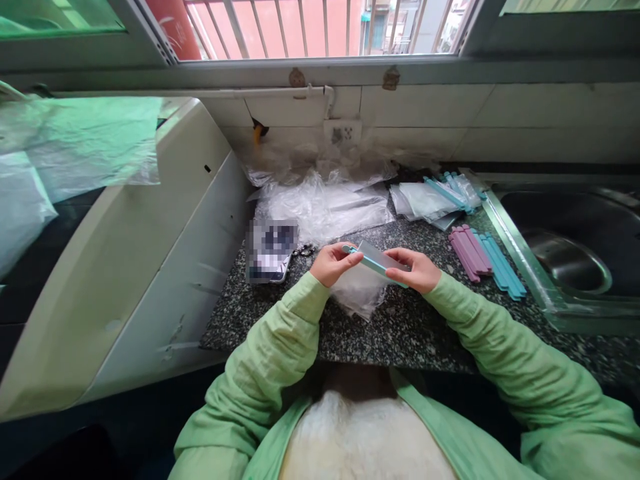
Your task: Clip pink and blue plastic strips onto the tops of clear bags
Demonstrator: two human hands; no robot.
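Observation:
A light-blue plastic bag clip, long and narrow with a rounded end, is held between both hands above the counter. Along its far side lies a frosted clear plastic piece, apparently a small bag. My left hand pinches the rounded end with thumb and fingers. At the other end, my right hand has its thumb in front and fingers behind, closed on the clip and the plastic. Beneath them, a crumpled clear bag rests on the counter.
Pink clips and blue clips lie beside the metal sink. Behind them are filled clear packets. Loose plastic bags cover the back of the speckled counter. A phone lies left, near a large cream appliance.

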